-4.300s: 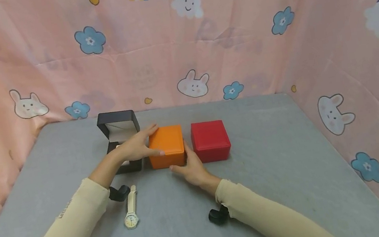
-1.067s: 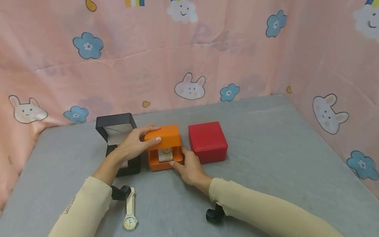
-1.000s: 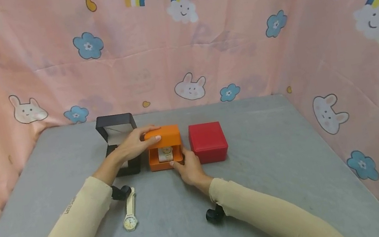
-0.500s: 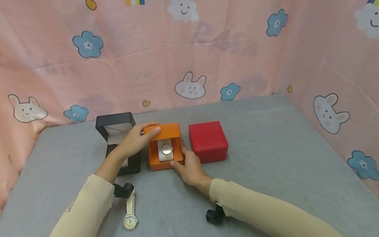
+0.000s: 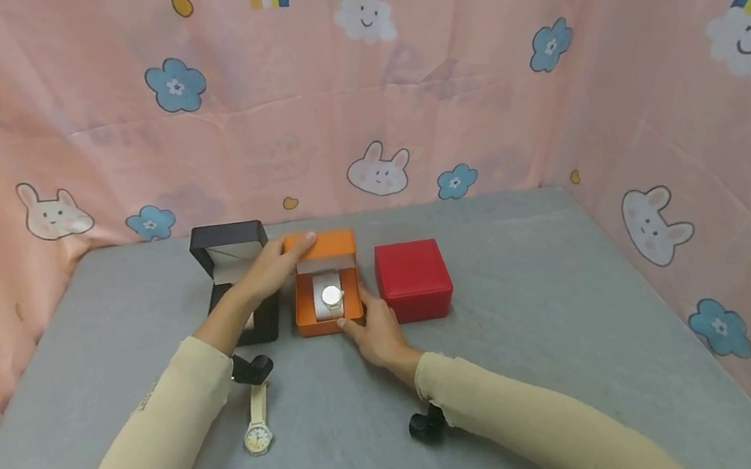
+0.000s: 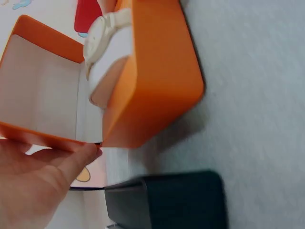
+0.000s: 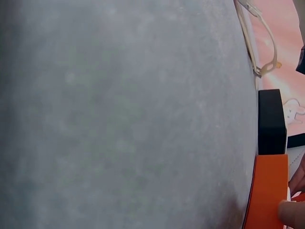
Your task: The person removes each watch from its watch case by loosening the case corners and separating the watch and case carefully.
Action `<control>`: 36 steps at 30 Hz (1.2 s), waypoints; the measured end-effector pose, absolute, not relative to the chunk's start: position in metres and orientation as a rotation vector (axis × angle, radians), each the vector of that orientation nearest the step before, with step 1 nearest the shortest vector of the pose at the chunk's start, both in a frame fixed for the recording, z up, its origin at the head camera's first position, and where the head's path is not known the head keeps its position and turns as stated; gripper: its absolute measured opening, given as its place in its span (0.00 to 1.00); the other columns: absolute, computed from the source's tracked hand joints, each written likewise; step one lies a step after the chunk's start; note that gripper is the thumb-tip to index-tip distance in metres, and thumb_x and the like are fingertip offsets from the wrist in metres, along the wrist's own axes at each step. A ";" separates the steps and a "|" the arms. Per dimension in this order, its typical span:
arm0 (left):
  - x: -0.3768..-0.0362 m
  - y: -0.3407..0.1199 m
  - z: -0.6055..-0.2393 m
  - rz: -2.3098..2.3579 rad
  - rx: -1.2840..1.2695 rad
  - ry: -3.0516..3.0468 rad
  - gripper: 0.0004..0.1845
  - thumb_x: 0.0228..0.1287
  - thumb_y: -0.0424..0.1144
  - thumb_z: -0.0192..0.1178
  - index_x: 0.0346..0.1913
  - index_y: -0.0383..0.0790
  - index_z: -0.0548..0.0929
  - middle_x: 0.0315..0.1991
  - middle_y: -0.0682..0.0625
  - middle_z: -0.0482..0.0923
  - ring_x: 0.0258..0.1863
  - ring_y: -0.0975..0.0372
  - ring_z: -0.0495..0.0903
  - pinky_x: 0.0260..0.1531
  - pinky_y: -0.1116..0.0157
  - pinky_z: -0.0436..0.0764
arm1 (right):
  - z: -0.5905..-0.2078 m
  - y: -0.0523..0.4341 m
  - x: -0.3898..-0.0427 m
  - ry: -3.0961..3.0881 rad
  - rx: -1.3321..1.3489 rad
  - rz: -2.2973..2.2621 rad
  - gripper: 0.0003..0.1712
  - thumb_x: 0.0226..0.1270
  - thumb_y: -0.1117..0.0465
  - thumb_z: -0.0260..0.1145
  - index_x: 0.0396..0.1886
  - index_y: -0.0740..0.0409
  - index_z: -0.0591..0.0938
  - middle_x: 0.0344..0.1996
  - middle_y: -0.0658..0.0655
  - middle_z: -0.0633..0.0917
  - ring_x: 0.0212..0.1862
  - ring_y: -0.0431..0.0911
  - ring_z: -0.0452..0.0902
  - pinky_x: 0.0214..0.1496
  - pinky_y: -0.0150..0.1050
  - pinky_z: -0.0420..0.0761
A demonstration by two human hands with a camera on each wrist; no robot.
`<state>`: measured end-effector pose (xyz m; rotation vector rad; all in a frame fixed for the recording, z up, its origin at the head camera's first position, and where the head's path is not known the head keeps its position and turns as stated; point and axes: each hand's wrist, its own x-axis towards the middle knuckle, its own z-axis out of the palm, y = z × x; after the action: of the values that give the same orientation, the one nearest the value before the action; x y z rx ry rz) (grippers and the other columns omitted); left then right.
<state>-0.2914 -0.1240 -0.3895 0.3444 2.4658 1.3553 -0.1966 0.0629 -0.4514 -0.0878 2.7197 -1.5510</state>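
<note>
An orange watch box point(image 5: 320, 329) stands with its lid point(image 5: 321, 245) raised, showing a pale lining. Inside it a light-coloured watch point(image 5: 331, 298) is wrapped round a white cushion point(image 6: 110, 71). My left hand point(image 5: 269, 272) grips the lid at its left side, thumb along the edge; in the left wrist view the fingers point(image 6: 71, 160) are at the lid's rim. With my right hand point(image 5: 382, 336) I hold the box's lower right corner, thumb on the front and fingers along the side. That thumb point(image 7: 293, 214) lies over the orange front wall in the right wrist view.
An opened black watch box point(image 5: 228, 238) stands left of the orange one, partly behind my left hand. A closed red box point(image 5: 414, 280) sits close on the right. Nearer, a cream wristwatch point(image 5: 258, 438) lies on the grey table point(image 5: 510, 311), below my left wrist.
The orange box was closed at first. My left hand has swung its lid up and back, uncovering the watch inside. My right hand has stayed at the box's lower right corner.
</note>
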 end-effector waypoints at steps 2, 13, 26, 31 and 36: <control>-0.292 -0.122 -0.387 1.384 0.302 2.441 0.41 0.74 0.69 0.42 0.73 0.38 0.66 0.68 0.38 0.70 0.66 0.47 0.71 0.69 0.46 0.69 | -0.450 0.063 -0.197 2.715 -0.086 -1.566 0.43 0.69 0.63 0.68 0.77 0.70 0.58 0.75 0.66 0.67 0.77 0.52 0.62 0.79 0.49 0.62; -0.298 -0.116 -0.383 1.492 0.176 2.329 0.45 0.76 0.69 0.30 0.82 0.39 0.47 0.77 0.34 0.56 0.72 0.41 0.64 0.70 0.46 0.71 | -0.449 0.064 -0.195 2.661 -0.059 -1.571 0.46 0.70 0.63 0.68 0.80 0.67 0.54 0.79 0.62 0.61 0.80 0.52 0.55 0.81 0.50 0.57; -0.295 -0.122 -0.384 1.532 0.147 2.237 0.44 0.77 0.67 0.29 0.83 0.43 0.39 0.80 0.33 0.44 0.79 0.39 0.52 0.74 0.45 0.65 | -0.451 0.063 -0.195 2.651 -0.061 -1.555 0.47 0.71 0.61 0.67 0.81 0.65 0.52 0.79 0.62 0.61 0.81 0.52 0.54 0.81 0.51 0.57; -0.294 -0.124 -0.387 1.513 0.177 2.230 0.44 0.77 0.67 0.30 0.82 0.44 0.34 0.82 0.34 0.42 0.80 0.40 0.50 0.75 0.45 0.63 | -0.453 0.064 -0.195 2.643 -0.074 -1.573 0.47 0.71 0.61 0.66 0.81 0.66 0.52 0.79 0.62 0.60 0.81 0.52 0.55 0.81 0.50 0.58; -0.291 -0.127 -0.388 1.471 0.194 2.244 0.44 0.78 0.65 0.33 0.82 0.46 0.30 0.83 0.37 0.37 0.80 0.40 0.49 0.75 0.45 0.63 | -0.453 0.064 -0.196 2.643 -0.083 -1.570 0.47 0.71 0.61 0.66 0.81 0.66 0.52 0.79 0.62 0.60 0.81 0.52 0.55 0.81 0.50 0.58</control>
<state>-0.2909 -0.1266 -0.3879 0.1936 2.2440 1.4714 -0.1961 0.0643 -0.4534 -0.0826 2.6427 -1.5702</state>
